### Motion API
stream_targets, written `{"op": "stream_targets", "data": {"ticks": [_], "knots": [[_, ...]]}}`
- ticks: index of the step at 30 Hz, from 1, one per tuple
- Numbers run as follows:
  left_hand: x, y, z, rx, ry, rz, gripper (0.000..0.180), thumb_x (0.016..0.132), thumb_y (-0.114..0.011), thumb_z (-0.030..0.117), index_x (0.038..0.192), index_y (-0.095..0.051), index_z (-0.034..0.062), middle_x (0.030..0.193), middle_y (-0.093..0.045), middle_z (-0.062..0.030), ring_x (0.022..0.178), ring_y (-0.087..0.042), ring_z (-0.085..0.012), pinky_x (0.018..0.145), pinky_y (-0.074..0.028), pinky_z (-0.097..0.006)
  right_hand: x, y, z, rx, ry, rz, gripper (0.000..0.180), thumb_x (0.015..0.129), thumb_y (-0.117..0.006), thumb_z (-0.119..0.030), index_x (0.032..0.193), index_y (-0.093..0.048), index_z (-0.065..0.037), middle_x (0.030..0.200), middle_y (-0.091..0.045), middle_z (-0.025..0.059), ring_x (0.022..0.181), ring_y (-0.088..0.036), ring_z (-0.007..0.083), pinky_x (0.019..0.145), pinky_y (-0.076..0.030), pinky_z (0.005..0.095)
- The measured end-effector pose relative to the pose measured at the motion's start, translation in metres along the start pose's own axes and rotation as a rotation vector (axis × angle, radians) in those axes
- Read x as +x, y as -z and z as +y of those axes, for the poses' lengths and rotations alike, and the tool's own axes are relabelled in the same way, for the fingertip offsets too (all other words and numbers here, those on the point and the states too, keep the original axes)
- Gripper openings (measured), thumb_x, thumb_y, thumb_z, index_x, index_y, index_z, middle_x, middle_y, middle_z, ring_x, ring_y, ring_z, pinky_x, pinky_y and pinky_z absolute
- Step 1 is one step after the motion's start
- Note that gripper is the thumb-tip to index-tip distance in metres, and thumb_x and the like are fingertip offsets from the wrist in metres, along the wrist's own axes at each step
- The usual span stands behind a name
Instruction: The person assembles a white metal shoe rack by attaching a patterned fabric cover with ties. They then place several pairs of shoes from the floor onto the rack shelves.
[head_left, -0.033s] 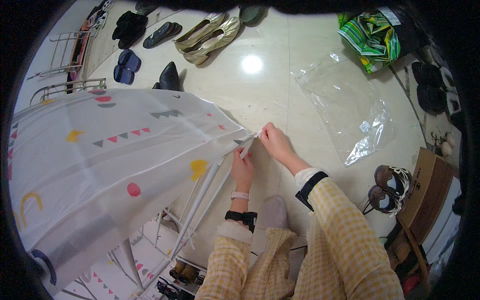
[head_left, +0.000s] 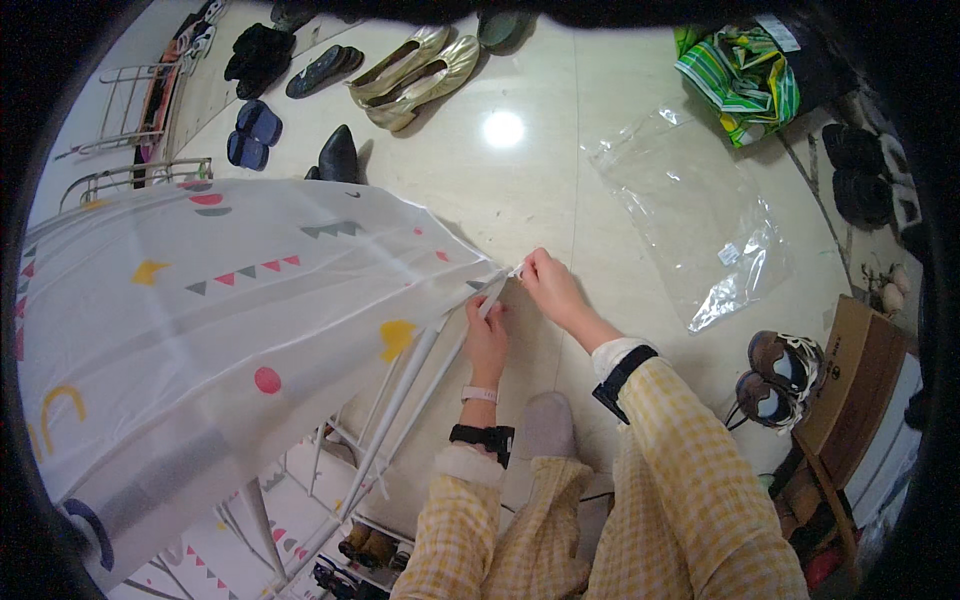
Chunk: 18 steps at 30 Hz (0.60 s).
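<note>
A translucent white sheet (head_left: pixel 330 290) with red, grey and yellow prints spreads over white rods (head_left: pixel 395 405) at the left, its seams narrowing to a corner. My right hand (head_left: pixel 553 288) is closed in a pinch at the tip of that corner. Just below and to its left, my left hand (head_left: pixel 487 345) has its thumb and fingers closed on a narrow white strip (head_left: pixel 491 297) running up to the same corner. What lies inside the right fingertips is too small to make out clearly.
A clear plastic bag (head_left: pixel 690 220) lies on the floor at right, below a green striped bag (head_left: pixel 745 85). Gold flats (head_left: pixel 425 85), blue slippers (head_left: pixel 255 133) and other shoes stand at the back. Brown shoes (head_left: pixel 780 375) and a cardboard box (head_left: pixel 850 390) sit at right.
Both hands keep their hold at the corner. The right hand has dipped very slightly; the sheet and the things on the floor look the same.
</note>
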<state>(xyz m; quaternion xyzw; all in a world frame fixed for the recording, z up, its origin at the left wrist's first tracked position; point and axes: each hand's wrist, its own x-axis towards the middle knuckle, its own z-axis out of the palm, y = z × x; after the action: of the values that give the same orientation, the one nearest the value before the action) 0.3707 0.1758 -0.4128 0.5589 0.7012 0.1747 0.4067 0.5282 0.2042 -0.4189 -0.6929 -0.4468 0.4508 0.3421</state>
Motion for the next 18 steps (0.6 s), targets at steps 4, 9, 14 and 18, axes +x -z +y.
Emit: {"op": "stream_targets", "data": {"ticks": [4, 9, 14, 18], "knots": [[-0.024, 0.003, -0.011, -0.081, 0.013, -0.114, 0.039, 0.092, -0.05, 0.022, 0.125, -0.037, 0.0057, 0.088, -0.065, -0.0121, 0.08, -0.064, -0.0228, 0.069, -0.047, -0.032, -0.01, 0.02, 0.016, 0.077, -0.026, -0.01, 0.019, 0.087, -0.052, -0.018, 0.096, -0.054, -0.001, 0.086, -0.063, 0.0211, 0.082, -0.06, 0.0378, 0.071, -0.048, 0.0445], [-0.08, 0.066, -0.004, 0.094, 0.016, -0.301, 0.031, 0.092, -0.051, 0.02, 0.118, -0.048, 0.0038, 0.089, -0.065, -0.0134, 0.076, -0.063, -0.0206, 0.068, -0.049, -0.031, -0.042, 0.092, 0.026, -0.123, -0.014, -0.064, 0.021, 0.085, -0.055, -0.019, 0.095, -0.058, -0.001, 0.089, -0.063, 0.0206, 0.085, -0.061, 0.0361, 0.074, -0.048, 0.042], [-0.174, 0.151, 0.041, 0.096, -0.028, -0.21, 0.025, 0.091, -0.053, 0.02, 0.109, -0.056, 0.0023, 0.087, -0.065, -0.0122, 0.074, -0.062, -0.02, 0.067, -0.049, -0.031, -0.09, 0.171, -0.026, -0.244, 0.008, -0.07, 0.019, 0.084, -0.056, -0.018, 0.09, -0.058, -0.001, 0.086, -0.064, 0.0192, 0.082, -0.061, 0.0353, 0.072, -0.048, 0.0419], [-0.261, 0.214, 0.078, -0.048, -0.061, 0.002, 0.026, 0.091, -0.053, 0.02, 0.111, -0.055, 0.0028, 0.088, -0.063, -0.01, 0.075, -0.061, -0.0178, 0.067, -0.049, -0.031, -0.124, 0.214, -0.12, -0.207, 0.207, -0.06, 0.019, 0.083, -0.058, -0.018, 0.091, -0.059, 0.0, 0.084, -0.064, 0.0182, 0.08, -0.062, 0.0332, 0.071, -0.049, 0.04]]}}
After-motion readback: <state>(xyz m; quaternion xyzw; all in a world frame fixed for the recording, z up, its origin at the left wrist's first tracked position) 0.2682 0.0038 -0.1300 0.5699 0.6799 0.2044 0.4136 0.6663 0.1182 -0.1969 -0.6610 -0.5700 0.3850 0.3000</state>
